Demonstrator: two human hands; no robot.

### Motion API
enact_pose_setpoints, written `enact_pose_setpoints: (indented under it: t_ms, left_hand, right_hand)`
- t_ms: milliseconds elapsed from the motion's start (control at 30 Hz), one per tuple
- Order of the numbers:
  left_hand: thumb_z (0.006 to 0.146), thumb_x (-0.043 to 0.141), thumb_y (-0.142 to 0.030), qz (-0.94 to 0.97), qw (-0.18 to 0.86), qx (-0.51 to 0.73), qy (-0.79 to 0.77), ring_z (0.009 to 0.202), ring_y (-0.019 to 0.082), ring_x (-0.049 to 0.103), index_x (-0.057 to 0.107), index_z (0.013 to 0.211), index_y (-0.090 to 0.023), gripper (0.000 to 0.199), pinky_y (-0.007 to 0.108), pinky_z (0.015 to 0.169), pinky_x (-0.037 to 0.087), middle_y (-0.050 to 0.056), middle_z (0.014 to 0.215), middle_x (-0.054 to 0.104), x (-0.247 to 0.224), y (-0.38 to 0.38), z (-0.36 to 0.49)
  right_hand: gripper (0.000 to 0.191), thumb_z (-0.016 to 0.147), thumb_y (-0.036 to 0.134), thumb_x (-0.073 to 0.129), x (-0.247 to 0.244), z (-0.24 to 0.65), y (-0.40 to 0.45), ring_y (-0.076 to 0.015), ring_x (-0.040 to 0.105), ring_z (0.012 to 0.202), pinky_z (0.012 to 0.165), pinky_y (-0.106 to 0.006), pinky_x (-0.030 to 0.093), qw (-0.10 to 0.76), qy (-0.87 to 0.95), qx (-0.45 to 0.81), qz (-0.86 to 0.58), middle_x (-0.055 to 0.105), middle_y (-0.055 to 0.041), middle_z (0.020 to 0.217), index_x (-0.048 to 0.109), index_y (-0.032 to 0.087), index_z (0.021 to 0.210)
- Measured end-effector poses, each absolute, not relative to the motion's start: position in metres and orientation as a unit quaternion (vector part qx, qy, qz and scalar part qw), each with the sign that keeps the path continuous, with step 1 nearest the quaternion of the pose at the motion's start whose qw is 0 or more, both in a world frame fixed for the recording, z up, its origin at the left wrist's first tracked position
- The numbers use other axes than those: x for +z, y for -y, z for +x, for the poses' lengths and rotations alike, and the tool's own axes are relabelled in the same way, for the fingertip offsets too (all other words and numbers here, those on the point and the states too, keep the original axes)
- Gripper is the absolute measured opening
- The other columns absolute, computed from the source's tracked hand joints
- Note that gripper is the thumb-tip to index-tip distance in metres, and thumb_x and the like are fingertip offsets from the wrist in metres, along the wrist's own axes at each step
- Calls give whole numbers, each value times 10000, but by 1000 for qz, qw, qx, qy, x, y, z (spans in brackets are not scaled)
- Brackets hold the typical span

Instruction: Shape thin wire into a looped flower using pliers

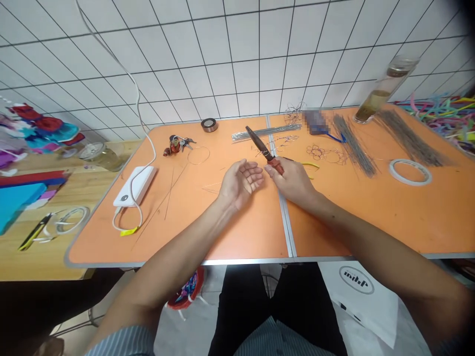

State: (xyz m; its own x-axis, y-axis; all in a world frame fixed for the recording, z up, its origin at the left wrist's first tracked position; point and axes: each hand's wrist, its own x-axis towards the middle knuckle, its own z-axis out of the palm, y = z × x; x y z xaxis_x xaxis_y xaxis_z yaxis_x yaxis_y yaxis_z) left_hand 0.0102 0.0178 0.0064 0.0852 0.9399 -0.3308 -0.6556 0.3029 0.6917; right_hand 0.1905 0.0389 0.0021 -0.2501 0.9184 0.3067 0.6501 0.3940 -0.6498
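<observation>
My right hand (295, 179) is closed around the red-brown handle of a dark, tapered tool (260, 142). Its long tip points up and to the left; whether it is a blade or closed jaws is unclear. Close by on the left, my left hand (242, 182) has its palm turned up and its fingers loosely curled, with nothing visible in it. Beyond the tool's tip lies a bundle of straight silvery wires (269, 131). Bent thin wires (315, 152) lie right of the tool, and a yellow-handled item (310, 164) is partly hidden behind my right hand.
On the orange table (237, 237) are a white power bank (135, 185) with a cable, keys (178, 144), a tape roll (209, 125), a white ring roll (410, 172) and wire bundles (354, 143). A glass bottle (382, 94) stands at the back right. A tiled wall is behind.
</observation>
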Motion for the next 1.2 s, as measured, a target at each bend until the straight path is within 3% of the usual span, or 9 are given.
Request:
enact_pose_setpoints:
  t_ms: [133, 400, 600, 767, 1033, 1200]
  left_hand:
    - [1003, 667, -382, 202, 743, 533, -351, 639, 127, 695, 715, 891, -120, 288, 243, 630, 572, 67, 778, 738, 18, -16, 8]
    - [997, 617, -157, 183, 754, 515, -366, 486, 76, 606, 689, 844, -125, 172, 168, 469, 486, 39, 681, 712, 31, -16, 2]
    - [907, 708, -104, 253, 721, 526, -374, 503, 73, 619, 683, 793, -121, 118, 168, 487, 481, 46, 696, 730, 26, -18, -2]
    - [872, 715, -114, 268, 669, 582, -377, 485, 62, 585, 657, 759, -144, 131, 166, 489, 454, 10, 647, 693, 24, -24, -8]
    - [829, 813, -206, 272, 581, 662, -387, 507, 62, 563, 686, 855, -169, 135, 171, 508, 430, -14, 660, 692, 20, -41, -29]
    - [813, 800, -199, 287, 563, 671, -388, 518, 74, 571, 735, 943, -164, 150, 185, 521, 441, -14, 659, 696, 20, -43, -31]
  right_hand:
    - [231, 1075, 389, 578, 0, 193, -36, -256, 730, 927, 733, -338, 401, 293, 799, 113, -514, 818, -74, 1024, 728, 213, 1055]
    - [285, 1117, 357, 529, 1, 190, -30, -299, 731, 1069, 693, -362, 344, 226, 826, 14, -517, 827, -108, 1135, 752, 207, 1210]
    - [316, 1123, 388, 502, -2, 194, -33, -292, 723, 1051, 687, -369, 352, 219, 826, 9, -520, 820, -109, 1134, 755, 219, 1212]
    - [359, 1088, 339, 538, 4, 200, -36, -299, 722, 1147, 787, -375, 424, 206, 828, 30, -521, 817, -93, 1236, 707, 225, 1383]
    - [274, 1088, 408, 508, 22, 218, -48, -288, 723, 942, 635, -366, 332, 108, 822, 40, -558, 820, -63, 1094, 740, 281, 1162]
    - [270, 1058, 489, 600, 15, 216, -41, -285, 714, 987, 655, -359, 342, 44, 871, 21, -489, 785, -80, 1147, 765, 278, 1097]
